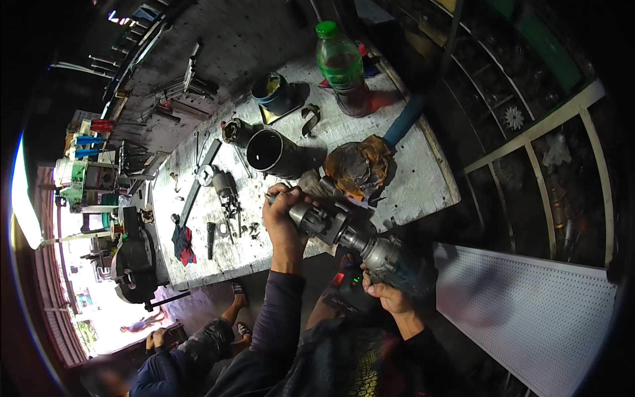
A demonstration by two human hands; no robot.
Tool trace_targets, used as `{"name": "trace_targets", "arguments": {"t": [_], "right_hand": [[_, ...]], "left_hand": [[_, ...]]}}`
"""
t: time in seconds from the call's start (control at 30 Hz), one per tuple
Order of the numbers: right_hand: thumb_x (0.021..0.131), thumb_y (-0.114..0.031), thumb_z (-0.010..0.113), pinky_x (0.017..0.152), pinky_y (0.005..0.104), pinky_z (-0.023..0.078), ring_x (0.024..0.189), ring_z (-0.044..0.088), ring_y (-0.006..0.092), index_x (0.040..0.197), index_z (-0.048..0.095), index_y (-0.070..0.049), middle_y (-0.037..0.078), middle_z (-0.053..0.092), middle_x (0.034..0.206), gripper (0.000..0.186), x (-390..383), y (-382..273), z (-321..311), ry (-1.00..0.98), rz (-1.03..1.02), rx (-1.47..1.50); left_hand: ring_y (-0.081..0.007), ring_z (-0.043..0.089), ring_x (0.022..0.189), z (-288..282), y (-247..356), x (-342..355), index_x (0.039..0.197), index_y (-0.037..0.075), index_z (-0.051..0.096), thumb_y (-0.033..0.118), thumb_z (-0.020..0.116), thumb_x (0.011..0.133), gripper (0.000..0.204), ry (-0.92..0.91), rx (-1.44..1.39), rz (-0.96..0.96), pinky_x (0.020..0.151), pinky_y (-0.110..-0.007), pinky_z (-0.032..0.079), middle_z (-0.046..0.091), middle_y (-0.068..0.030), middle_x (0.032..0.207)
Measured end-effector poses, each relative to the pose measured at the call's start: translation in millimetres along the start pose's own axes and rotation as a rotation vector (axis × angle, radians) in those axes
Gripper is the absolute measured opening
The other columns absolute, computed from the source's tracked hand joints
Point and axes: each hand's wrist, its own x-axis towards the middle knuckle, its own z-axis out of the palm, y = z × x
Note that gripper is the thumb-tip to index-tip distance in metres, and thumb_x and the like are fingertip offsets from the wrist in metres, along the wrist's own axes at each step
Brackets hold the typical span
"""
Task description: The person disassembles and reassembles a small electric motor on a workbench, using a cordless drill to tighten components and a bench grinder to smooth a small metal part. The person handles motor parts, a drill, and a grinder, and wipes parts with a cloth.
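My left hand [286,218] is wrapped round the upper-left end of a greasy metal mechanical assembly [331,225], held over the workbench's front edge. My right hand [390,294] grips the underside of its larger, dark housing [403,264] at the lower right. Just beyond lie a stained cloth [311,185] and a crumpled brown, grimy bundle [360,165] by a blue handle-like piece [405,126]. Behind my left hand stand a hollow dark cylinder [264,171] and a smaller part [235,132]. Another metal assembly [225,188] lies to the left among loose tools.
The white workbench [430,178] holds a green-capped bottle [340,73], a blue container [270,100] and a dark red rag [184,241]. A vise [132,264] is at left, metal shelving [529,152] and a perforated panel [522,304] at right. A co-worker [159,364] crouches at lower left.
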Motion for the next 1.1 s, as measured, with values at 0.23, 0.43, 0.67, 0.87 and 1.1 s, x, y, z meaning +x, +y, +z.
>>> {"name": "trace_targets", "arguments": {"t": [0.23, 0.43, 0.67, 0.87, 1.1], "right_hand": [[0.075, 0.0, 0.063, 0.077, 0.032, 0.049, 0.079, 0.059, 0.0175, 0.128, 0.056, 0.005, 0.007, 0.062, 0.088, 0.054, 16, 22, 25, 0.048, 0.103, 0.109], [0.076, 0.003, 0.06, 0.07, 0.0307, 0.048, 0.073, 0.058, 0.0181, 0.121, 0.061, 0.006, 0.009, 0.063, 0.089, 0.045, 35, 25, 47, 0.114, 0.019, 0.033], [0.074, 0.002, 0.059, 0.067, 0.0323, 0.048, 0.07, 0.057, 0.0189, 0.118, 0.062, 0.006, 0.009, 0.062, 0.084, 0.044, 35, 12, 63, 0.195, 0.049, -0.012], [0.074, -0.003, 0.059, 0.067, 0.0339, 0.048, 0.069, 0.056, 0.0199, 0.115, 0.062, 0.005, 0.01, 0.059, 0.079, 0.042, 35, -1, 78, 0.235, 0.139, 0.034], [0.073, -0.003, 0.057, 0.068, 0.0357, 0.049, 0.066, 0.056, 0.0215, 0.115, 0.059, 0.007, 0.011, 0.059, 0.075, 0.043, 36, -7, 86, 0.221, 0.242, 0.21]], "left_hand": [[-0.0257, 0.064, 0.077, -18, -2, 19, 0.102, 0.009, 0.052, 0.003, 0.059, 0.088, 0.017, -0.015, -0.116, -0.055, 0.079, -0.052, 0.06, 0.059, -0.0083, 0.085], [-0.0277, 0.065, 0.073, -11, -5, 26, 0.102, 0.004, 0.052, 0.002, 0.06, 0.088, 0.016, -0.028, -0.073, -0.042, 0.081, -0.057, 0.061, 0.061, -0.0123, 0.084], [-0.0268, 0.065, 0.07, -8, -2, 28, 0.099, 0.004, 0.052, -0.001, 0.06, 0.087, 0.015, 0.008, -0.075, -0.08, 0.081, -0.056, 0.062, 0.06, -0.0115, 0.082], [-0.0273, 0.066, 0.071, -7, -1, 28, 0.1, 0.004, 0.051, -0.002, 0.06, 0.087, 0.017, -0.032, -0.101, -0.081, 0.082, -0.055, 0.062, 0.06, -0.0134, 0.082], [-0.0273, 0.065, 0.075, -8, 0, 27, 0.101, 0.005, 0.051, -0.004, 0.06, 0.089, 0.017, -0.075, -0.114, -0.085, 0.085, -0.056, 0.061, 0.061, -0.0143, 0.083]]}}
